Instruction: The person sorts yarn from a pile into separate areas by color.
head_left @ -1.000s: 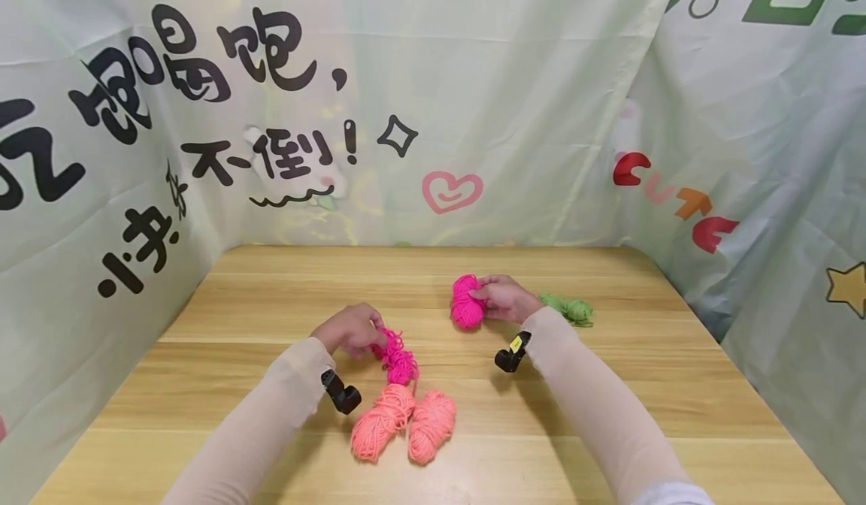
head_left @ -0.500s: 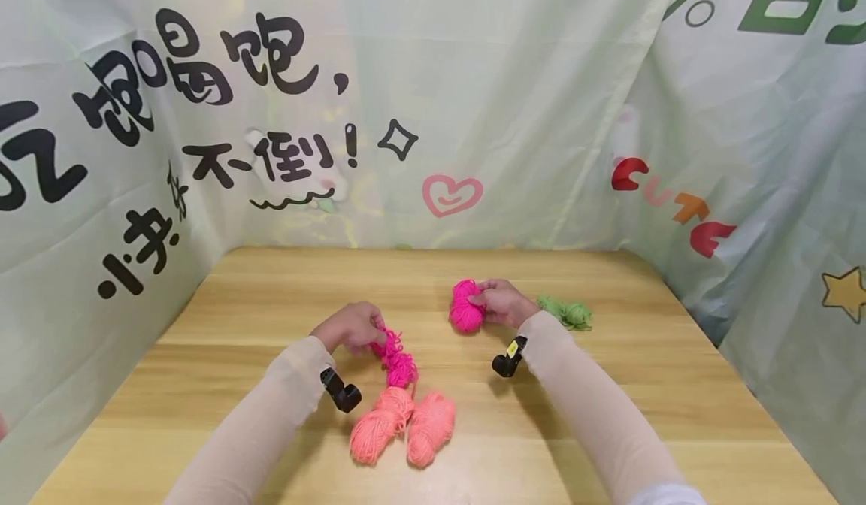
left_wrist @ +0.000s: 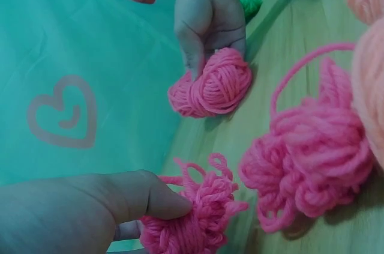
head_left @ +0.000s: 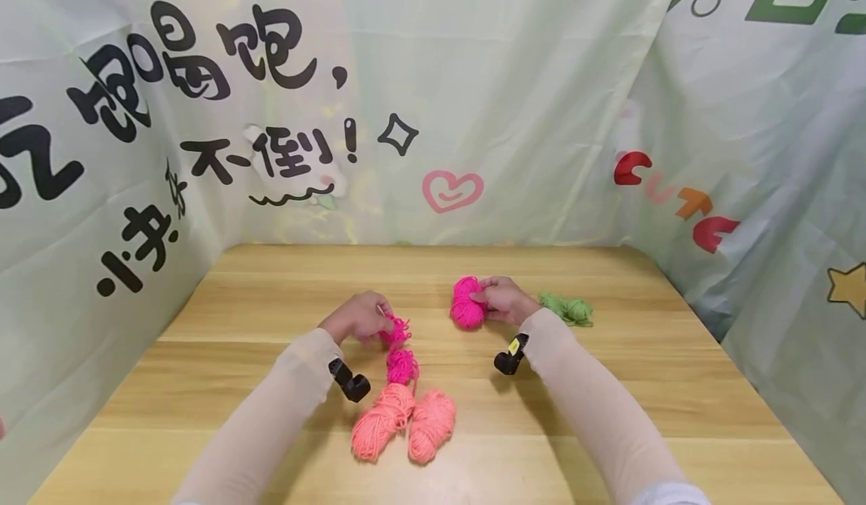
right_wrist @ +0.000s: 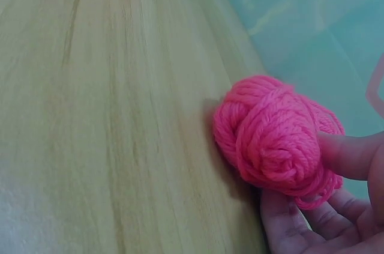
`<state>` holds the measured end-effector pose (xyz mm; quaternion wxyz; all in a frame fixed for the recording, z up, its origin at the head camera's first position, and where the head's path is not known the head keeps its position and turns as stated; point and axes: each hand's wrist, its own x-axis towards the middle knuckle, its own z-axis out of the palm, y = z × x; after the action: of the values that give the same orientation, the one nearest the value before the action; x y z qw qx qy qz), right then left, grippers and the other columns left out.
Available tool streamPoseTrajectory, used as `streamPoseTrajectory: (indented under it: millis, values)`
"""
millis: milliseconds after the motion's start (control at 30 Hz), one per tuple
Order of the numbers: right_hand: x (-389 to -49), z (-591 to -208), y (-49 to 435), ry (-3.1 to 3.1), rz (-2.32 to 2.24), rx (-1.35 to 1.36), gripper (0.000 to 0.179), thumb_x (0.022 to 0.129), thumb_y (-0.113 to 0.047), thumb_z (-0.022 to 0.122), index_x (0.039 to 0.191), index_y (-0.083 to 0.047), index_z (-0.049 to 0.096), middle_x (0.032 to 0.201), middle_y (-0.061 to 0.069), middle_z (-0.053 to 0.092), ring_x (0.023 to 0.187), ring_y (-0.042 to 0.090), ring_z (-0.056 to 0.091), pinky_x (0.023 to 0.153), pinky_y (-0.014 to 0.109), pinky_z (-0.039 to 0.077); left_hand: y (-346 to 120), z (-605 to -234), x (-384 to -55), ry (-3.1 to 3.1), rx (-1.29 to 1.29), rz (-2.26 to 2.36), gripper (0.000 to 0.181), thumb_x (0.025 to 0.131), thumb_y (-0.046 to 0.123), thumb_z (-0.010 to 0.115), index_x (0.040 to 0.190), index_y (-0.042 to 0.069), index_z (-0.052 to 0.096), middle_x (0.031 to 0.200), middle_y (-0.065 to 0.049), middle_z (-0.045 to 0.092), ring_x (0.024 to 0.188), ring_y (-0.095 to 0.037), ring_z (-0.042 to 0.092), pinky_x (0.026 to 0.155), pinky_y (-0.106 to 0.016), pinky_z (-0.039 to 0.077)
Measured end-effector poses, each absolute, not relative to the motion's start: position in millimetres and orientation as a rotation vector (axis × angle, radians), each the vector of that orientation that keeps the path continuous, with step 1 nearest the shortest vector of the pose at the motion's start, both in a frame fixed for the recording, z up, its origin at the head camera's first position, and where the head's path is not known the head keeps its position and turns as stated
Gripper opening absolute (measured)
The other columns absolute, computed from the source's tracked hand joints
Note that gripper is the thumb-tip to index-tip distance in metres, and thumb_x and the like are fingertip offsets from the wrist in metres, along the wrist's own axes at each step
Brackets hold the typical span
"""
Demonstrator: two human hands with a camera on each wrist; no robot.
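My left hand [head_left: 360, 317] pinches a loopy, loose bundle of hot-pink yarn [left_wrist: 189, 224] between thumb and fingers. Right below it lies another clump of pink yarn [head_left: 402, 367]; whether the two are one skein I cannot tell. Farther right, my right hand [head_left: 506, 300] grips a tidier ball of pink yarn [right_wrist: 270, 137], thumb on one side and fingers on the other. Two coral skeins, a left one [head_left: 383, 424] and a right one [head_left: 431, 427], rest side by side close to the pink clump.
A green skein of yarn [head_left: 571, 309] lies behind the right wrist. The wooden table [head_left: 609, 445] is bounded by printed cloth [head_left: 528, 137] at the back and sides. Each wrist carries a small black camera, the right one [head_left: 512, 355] with a yellow mark.
My left hand has shifted a little right and away from me, bringing the pinched yarn along and more upright. My right hand and its yarn ball stay in place.
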<state>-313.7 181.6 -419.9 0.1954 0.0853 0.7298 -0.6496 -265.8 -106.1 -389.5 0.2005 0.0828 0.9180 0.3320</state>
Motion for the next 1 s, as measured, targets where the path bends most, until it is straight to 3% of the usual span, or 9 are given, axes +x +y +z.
streamPoseTrajectory:
  millis: [500, 1000]
  values:
    - [-313.0, -421.8, 182.3, 2.041, -1.842, 0.222, 0.035, 0.094, 0.000, 0.059, 0.125, 0.003, 0.043, 0.099, 0.011, 0.054, 0.077, 0.016, 0.055, 0.065, 0.027, 0.052, -92.3, -385.9, -274.3, 2.543, 0.242, 1.058, 0.017, 0.087, 0.013, 0.069, 0.099, 0.005, 0.061, 0.086, -0.006, 0.065, 0.067, -0.022, 0.061, 0.059, -0.035, 0.055]
    - [-312.3, -425.1, 181.6, 2.056, -1.839, 0.247, 0.031, 0.094, -0.001, 0.059, 0.122, 0.002, 0.046, 0.092, 0.009, 0.055, 0.073, 0.015, 0.056, 0.062, 0.026, 0.051, -81.9, -389.4, -282.0, 2.394, 0.081, 1.301, 0.019, 0.089, 0.010, 0.067, 0.105, 0.003, 0.059, 0.090, -0.010, 0.066, 0.070, -0.021, 0.059, 0.064, -0.039, 0.057]
